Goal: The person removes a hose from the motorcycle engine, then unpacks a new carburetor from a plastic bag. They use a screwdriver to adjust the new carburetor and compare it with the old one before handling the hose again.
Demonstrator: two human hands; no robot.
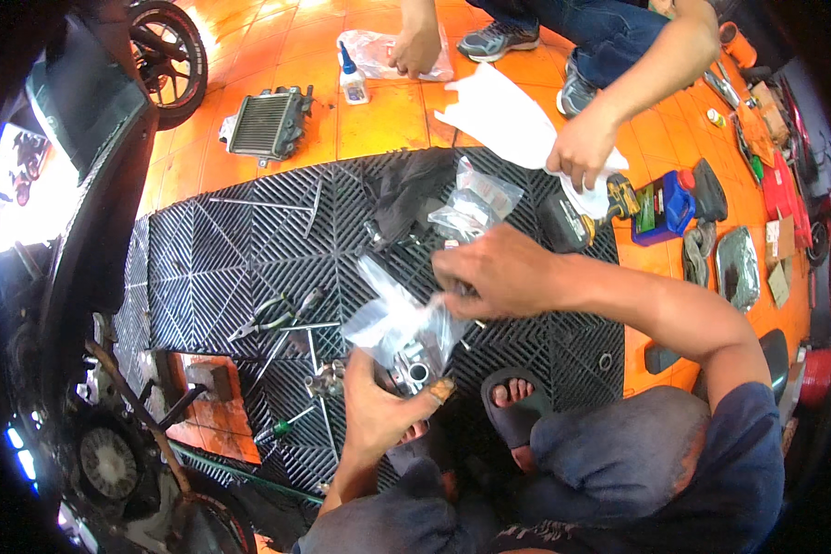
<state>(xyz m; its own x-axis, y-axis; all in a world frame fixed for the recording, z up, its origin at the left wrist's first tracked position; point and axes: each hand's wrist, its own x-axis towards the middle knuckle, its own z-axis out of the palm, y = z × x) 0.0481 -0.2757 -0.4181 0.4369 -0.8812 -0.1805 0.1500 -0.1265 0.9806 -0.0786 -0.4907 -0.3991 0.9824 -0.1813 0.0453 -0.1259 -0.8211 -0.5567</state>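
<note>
My left hand (376, 404) is wrapped around a silvery metal part with a round pipe opening (415, 367), low in front of my knees. A clear plastic bag (392, 319) covers part of it and rises toward my right hand. My right hand (494, 274) has its fingers closed at the bag's right edge; the fingertips are partly hidden. Beside my left hand lies another small metal fitting (326, 379) on the black ribbed mat (222, 249). Farther out, more clear plastic bags (478, 201) rest next to a dark cloth (415, 185).
Pliers (272, 314), a green-handled screwdriver (275, 430) and metal rods lie leftward. A radiator (270, 125) and a blue-capped bottle (352, 78) stand beyond. Opposite, a co-worker's hand (584, 148) holds a white sheet (499, 115) near a power drill (619, 196). A motorcycle body (92, 138) borders the left.
</note>
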